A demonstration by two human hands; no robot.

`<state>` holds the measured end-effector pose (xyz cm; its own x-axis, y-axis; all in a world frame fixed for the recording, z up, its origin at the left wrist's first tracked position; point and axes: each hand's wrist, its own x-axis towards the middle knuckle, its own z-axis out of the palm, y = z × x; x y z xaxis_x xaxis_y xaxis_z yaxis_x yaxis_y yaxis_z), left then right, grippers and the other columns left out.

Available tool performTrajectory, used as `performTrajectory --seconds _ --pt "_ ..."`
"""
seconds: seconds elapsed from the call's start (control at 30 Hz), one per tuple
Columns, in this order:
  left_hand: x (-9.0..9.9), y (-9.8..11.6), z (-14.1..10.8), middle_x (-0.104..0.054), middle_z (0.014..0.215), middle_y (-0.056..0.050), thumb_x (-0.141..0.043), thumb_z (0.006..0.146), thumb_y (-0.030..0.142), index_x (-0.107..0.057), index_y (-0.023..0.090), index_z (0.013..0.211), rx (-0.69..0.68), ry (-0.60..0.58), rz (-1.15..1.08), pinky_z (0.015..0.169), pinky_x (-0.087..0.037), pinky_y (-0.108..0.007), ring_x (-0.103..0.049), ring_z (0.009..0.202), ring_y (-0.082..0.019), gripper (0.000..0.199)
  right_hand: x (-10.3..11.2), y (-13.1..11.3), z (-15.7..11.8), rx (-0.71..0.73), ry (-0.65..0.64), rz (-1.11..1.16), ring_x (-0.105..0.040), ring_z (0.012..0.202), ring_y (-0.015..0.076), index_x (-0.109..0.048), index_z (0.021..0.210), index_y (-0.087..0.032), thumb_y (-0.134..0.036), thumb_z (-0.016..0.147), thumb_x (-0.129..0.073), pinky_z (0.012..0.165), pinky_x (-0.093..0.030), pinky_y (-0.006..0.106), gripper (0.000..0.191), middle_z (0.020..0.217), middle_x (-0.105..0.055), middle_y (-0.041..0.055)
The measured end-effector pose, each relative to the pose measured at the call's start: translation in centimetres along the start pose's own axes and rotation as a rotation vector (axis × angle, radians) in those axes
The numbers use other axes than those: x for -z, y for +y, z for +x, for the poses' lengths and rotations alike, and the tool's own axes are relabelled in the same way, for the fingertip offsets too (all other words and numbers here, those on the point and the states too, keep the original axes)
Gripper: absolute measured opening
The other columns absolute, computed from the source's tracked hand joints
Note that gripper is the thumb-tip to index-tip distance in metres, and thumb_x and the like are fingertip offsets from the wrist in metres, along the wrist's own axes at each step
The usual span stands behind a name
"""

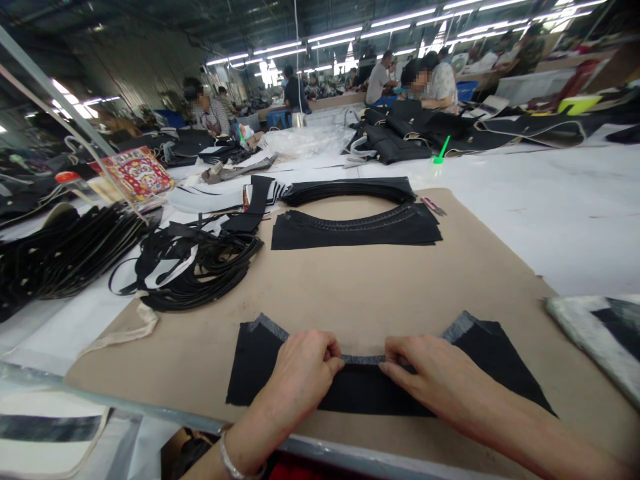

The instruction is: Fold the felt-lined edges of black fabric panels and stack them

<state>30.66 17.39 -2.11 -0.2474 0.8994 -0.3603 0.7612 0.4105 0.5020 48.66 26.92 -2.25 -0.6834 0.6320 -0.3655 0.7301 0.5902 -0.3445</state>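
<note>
A black fabric panel (365,393) with a curved upper edge lies flat on the brown work mat (350,287) in front of me. Along that curve runs a grey folded strip (364,360), standing out against the black. My left hand (311,363) pinches the strip left of its middle, thumb against fingers. Opposite it, my right hand (411,363) pinches the same edge a short way to the right. Between the two hands a short stretch of grey edge shows. Both hands cover parts of the curve, and my forearms hide some of the panel's lower edge.
Beyond the panel lie stacked black curved pieces (357,230) and small snips (433,207). Coiled black strips (200,263) sit at the left, beside piled black pieces (70,253). A green-tipped bottle (439,160) stands further back. Several people work in the background.
</note>
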Motion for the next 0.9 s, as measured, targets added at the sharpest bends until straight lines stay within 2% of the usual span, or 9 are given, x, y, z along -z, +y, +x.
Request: performTrajectory --seconds 0.3,0.5,0.9 --pt "-0.03 -0.10 0.10 -0.066 0.066 0.003 -0.063 0.076 0.024 -0.069 0.024 0.073 0.012 -0.001 -0.004 0.059 -0.033 -0.024 -0.060 0.067 -0.015 0.007 -0.02 -0.59 -0.69 -0.021 -0.020 0.027 -0.062 0.069 0.0204 -0.068 0.078 -0.026 -0.030 0.088 -0.053 0.058 -0.029 0.027 0.018 0.074 -0.068 0.0020" --pt "0.14 0.12 0.12 -0.066 0.067 0.002 -0.064 0.077 0.025 -0.069 0.022 0.073 0.015 -0.008 -0.003 0.058 -0.032 -0.024 -0.059 0.066 -0.015 0.007 -0.08 -0.32 -0.68 -0.047 -0.006 0.032 -0.059 0.063 0.0182 -0.063 0.074 -0.023 -0.028 0.088 -0.054 0.055 -0.027 0.027 0.017 0.070 -0.066 0.0013" --pt "-0.05 0.35 0.33 -0.066 0.067 0.001 -0.064 0.078 0.026 -0.069 0.022 0.073 0.032 0.000 0.046 0.059 -0.033 -0.024 -0.061 0.067 -0.016 0.009 -0.16 -0.40 -0.27 -0.062 0.017 -0.005 -0.060 0.066 0.0202 -0.062 0.072 -0.022 -0.027 0.088 -0.051 0.055 -0.026 0.027 0.020 0.070 -0.066 0.0029"
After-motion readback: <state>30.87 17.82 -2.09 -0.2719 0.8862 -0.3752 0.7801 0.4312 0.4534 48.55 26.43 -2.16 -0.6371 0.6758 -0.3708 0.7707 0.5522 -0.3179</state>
